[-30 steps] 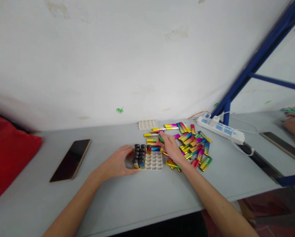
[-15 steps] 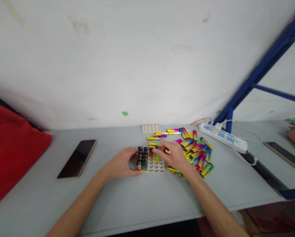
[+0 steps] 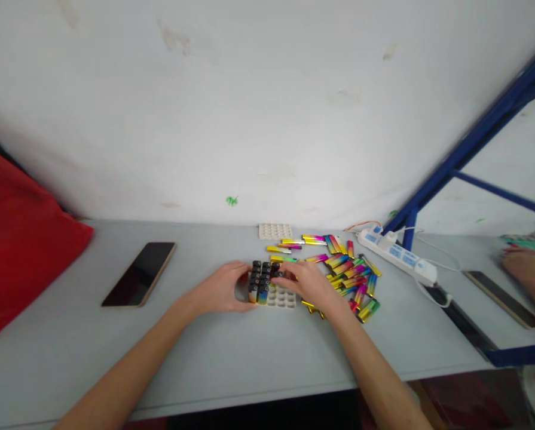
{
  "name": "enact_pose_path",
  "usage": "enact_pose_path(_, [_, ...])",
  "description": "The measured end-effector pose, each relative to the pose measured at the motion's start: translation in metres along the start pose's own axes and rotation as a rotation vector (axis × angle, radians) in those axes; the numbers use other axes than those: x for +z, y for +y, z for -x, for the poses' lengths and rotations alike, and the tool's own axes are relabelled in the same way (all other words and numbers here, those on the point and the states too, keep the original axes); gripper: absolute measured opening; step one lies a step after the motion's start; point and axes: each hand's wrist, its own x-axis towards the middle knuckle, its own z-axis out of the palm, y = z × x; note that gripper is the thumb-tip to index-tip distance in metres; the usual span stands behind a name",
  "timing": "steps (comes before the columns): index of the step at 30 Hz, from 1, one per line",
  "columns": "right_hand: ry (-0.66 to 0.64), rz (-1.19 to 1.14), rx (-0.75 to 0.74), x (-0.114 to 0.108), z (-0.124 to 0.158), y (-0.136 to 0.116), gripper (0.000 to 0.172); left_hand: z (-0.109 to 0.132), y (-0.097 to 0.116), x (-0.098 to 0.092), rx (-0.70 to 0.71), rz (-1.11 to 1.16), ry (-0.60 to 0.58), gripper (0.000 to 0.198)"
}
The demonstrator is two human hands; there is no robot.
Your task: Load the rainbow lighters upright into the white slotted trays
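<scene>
Black-topped piece (image 3: pixel 278 275), body out of sight (behind right hand (image 3: pixel 309 284))

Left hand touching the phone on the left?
No, the left hand curves around the left side of the black-topped pieces in the white tray, well apart from the phone.

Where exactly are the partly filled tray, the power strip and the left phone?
Partly filled tray (image 3: pixel 281 297): head view, its bare cells, near side.
Power strip (image 3: pixel 397 252): head view, middle of its top.
Left phone (image 3: pixel 139 275): head view, middle of its dark screen.
</scene>
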Motion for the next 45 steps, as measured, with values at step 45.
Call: enact_pose_path(45, [0.401, -0.267, 0.099, -0.03, -0.027, 0.107, 0.024, -0.012, 0.0, 0.009, -0.028, -0.143, 0.118, 0.05])
